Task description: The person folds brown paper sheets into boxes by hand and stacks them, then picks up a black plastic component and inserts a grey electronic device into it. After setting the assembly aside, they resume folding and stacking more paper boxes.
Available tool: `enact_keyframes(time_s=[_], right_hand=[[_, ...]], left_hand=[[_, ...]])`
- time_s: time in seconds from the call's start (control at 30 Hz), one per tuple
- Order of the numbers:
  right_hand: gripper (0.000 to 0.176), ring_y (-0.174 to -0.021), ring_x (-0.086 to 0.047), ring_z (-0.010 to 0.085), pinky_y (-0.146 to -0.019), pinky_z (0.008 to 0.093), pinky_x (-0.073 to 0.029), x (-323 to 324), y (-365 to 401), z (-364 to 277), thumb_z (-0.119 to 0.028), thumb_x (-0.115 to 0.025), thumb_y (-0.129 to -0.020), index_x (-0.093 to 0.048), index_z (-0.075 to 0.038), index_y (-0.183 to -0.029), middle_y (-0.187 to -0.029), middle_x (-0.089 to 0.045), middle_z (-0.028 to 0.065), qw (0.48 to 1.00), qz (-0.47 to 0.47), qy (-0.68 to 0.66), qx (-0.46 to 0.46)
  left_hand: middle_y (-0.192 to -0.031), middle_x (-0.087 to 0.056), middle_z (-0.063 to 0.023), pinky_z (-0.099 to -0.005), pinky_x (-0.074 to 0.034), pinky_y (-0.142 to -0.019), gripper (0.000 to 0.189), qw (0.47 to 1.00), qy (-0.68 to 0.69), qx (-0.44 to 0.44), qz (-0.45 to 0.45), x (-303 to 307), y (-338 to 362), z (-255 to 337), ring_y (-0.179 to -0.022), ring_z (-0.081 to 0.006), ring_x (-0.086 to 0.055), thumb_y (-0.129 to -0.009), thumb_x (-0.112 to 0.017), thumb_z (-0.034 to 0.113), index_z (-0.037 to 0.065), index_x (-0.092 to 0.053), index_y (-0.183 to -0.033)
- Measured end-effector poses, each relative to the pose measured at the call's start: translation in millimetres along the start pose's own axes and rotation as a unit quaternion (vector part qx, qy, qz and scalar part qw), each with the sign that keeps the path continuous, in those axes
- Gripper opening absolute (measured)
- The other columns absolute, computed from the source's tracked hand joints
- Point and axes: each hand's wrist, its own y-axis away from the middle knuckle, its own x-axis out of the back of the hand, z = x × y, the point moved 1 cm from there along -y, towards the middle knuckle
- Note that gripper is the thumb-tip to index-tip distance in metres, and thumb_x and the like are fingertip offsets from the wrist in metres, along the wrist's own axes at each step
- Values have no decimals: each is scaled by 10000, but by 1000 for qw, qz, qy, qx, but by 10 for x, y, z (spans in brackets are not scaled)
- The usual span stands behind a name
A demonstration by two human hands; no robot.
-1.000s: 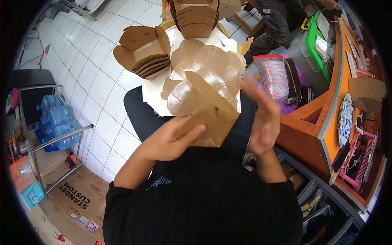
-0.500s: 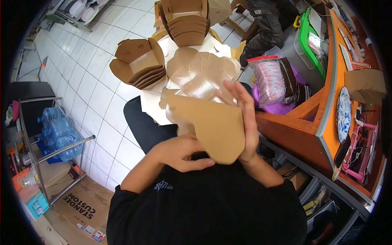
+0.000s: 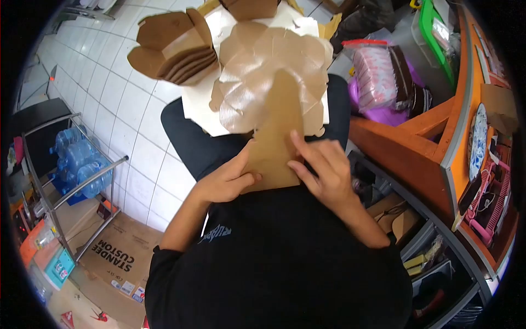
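A kraft cardboard food box (image 3: 276, 156), partly folded, stands close to my chest, its plain brown side toward me. My left hand (image 3: 227, 178) grips its lower left edge, thumb on the near face. My right hand (image 3: 329, 172) is at the right edge, with thumb and index finger against the cardboard; its other fingers are curled. Beyond lies a flat, unfolded box blank (image 3: 246, 82), glossy side up, on a white sheet (image 3: 197, 109) over my lap. Behind the box, the far side of what I hold is hidden.
Nested folded boxes (image 3: 178, 49) stand at the far left, and another stack (image 3: 249, 8) at the top. On the right are an orange wooden table (image 3: 405, 151) and a plastic-wrapped pack (image 3: 375, 77). Water bottles (image 3: 82, 162) sit on a metal rack at left.
The box in my hands has turned more upright, its narrow flap now pointing away. My right hand has gone from an outspread palm to fingers bent at its edge. The view has tilted down.
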Motion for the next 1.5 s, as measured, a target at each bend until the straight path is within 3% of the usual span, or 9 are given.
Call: enact_keyframes(time_s=[0.33, 0.57, 0.67, 0.8, 0.87, 1.0, 1.17, 1.23, 1.5], right_hand=[[546, -1305, -568, 283, -978, 424, -445, 1, -66, -31, -367, -807, -796, -710, -213, -1311, -1458, -603, -55, 992, -23, 96, 75], [498, -1359, -541, 310, -1007, 438, -428, -52, -21, -15, -330, -833, -771, -745, -206, -1245, -1345, -682, -54, 993, -94, 24, 74], [422, -1310, -552, 265, -982, 430, -420, -55, 23, 19, -304, -833, -778, -763, -217, -1185, -1321, -686, -65, 990, -107, -9, 95], [354, -1018, -561, 245, -853, 364, -404, -33, 92, -46, -270, -863, -713, -808, -233, -1061, -1127, -683, -70, 989, -40, -62, 129], [287, -815, -439, 207, -780, 314, -394, -30, 60, -109, -269, -872, -700, -832, -229, -981, -937, -531, -30, 988, 48, -79, 122], [210, -793, -465, 167, -690, 295, -412, 42, -79, -73, -211, -868, -790, -802, -159, -982, -934, -468, 26, 990, 97, -92, 46], [129, -686, -506, 56, -537, 221, -404, -468, -360, 145, -96, -779, -925, -666, -34, -930, -922, -482, 4, 897, 203, -367, -141], [142, -678, -521, 48, -522, 209, -417, -593, -393, 202, -103, -735, -967, -636, -21, -905, -924, -483, 5, 807, 186, -499, -253], [190, -759, -525, 74, -637, 224, -472, -965, -371, 474, -103, -677, -1006, -519, -60, -910, -975, -470, 9, 816, 148, -482, -283]], left_hand=[[-1592, -342, -182, -362, -315, -1181, 700, 993, 114, 7, -12, -286, 43, -164, -1463, -241, -361, -1063, -544, 141, -16, -133, -1607], [-1527, -464, -172, -423, -301, -1204, 691, 976, 184, -63, -96, -222, 72, -432, -1439, -271, -410, -1049, -597, 352, -34, -337, -1560], [-1433, -560, -151, -395, -376, -1158, 600, 879, 476, 12, -13, -293, 27, -515, -1380, -248, -483, -1056, -585, 369, -24, -458, -1492], [-1305, -648, -97, -308, -509, -982, 462, 908, 321, 142, 228, -380, -156, -219, -1198, -161, -610, -1072, -580, 309, 6, -534, -1417], [-1261, -663, -87, -301, -510, -966, 421, 933, 254, 96, 238, -343, -198, 100, -1146, -153, -624, -1072, -583, 286, 1, -557, -1380], [-1096, -694, -67, -309, -517, -840, 304, 955, 56, -62, 285, -244, -303, 542, -986, -134, -642, -1074, -576, 226, -27, -619, -1236], [-764, -666, -119, -350, -481, -605, 220, 863, -178, -257, 397, -110, -666, 481, -663, -180, -618, -1068, -554, 152, -40, -654, -1023], [-738, -657, -148, -341, -475, -595, 231, 881, -152, -198, 401, -90, -714, 323, -645, -190, -619, -1063, -555, 152, -47, -653, -999], [-939, -689, -138, -338, -507, -781, 283, 895, -22, -113, 432, -136, -750, 20, -876, -176, -639, -1094, -497, 189, -53, -643, -1105]])
